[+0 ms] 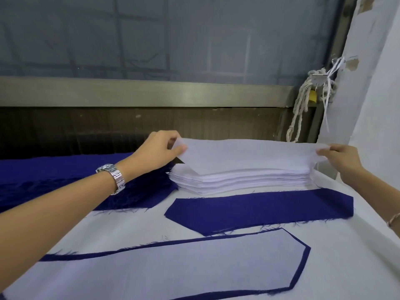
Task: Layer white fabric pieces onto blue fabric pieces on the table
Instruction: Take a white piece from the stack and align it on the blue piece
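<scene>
On the white-covered table (pixel 346 256), a stack of white fabric pieces (pixel 238 182) sits toward the far edge, with its pointed end to the left. The left hand (pixel 161 148), with a metal wristwatch (pixel 112 176) on its wrist, pinches the pointed left end of the top white piece (pixel 249 155) between thumb and curled fingers. The right hand (pixel 337 158) pinches the right end the same way. The piece stretches between both hands, raised at the ends, and its near edge dips to the stack. Just in front of the stack lies an uncovered blue fabric piece (pixel 259 210), flat, with frayed edges and its point to the left. Nearer the camera lies a second blue piece (pixel 303 263) with a white piece (pixel 173 271) spread on it, so that only a narrow blue border shows around the white. To the left of the stack, under the left forearm, is a pile of blue fabric pieces (pixel 65 176) with loose threads along its edge. A knotted rope (pixel 300 109) hangs at the far right corner.
</scene>
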